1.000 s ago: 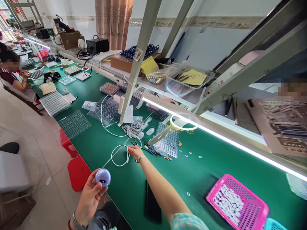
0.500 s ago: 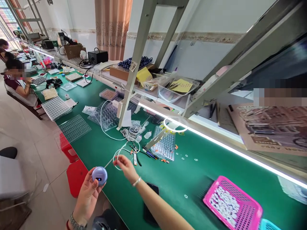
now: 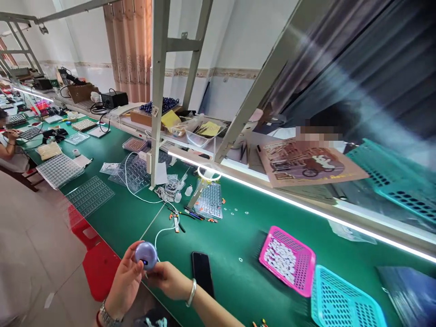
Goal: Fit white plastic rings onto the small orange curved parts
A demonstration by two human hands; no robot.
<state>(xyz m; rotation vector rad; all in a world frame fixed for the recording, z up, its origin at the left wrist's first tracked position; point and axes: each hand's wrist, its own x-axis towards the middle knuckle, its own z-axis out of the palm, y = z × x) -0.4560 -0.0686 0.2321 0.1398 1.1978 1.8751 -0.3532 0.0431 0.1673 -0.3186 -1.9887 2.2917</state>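
So I'm over the long green bench (image 3: 265, 254), and everything sits relative to where my two hands meet at the near edge. Up and to the right of the grip are the pink basket (image 3: 286, 260) full of small white parts and, just past it, the teal basket (image 3: 344, 302). Straight beyond the grip, further up the bench, there's a clear blister tray (image 3: 211, 206) with small hand tools (image 3: 185, 213) beside it. Just right of my hands lies a black phone (image 3: 202, 274), flat on the mat. The white cable (image 3: 161, 231) runs away from the grip toward those tools — my right hand (image 3: 168, 280) pinches its near end. My left hand (image 3: 126, 281) is wrapped around the lavender earbud case (image 3: 146, 255), held just over the bench edge, touching the right fingertips.
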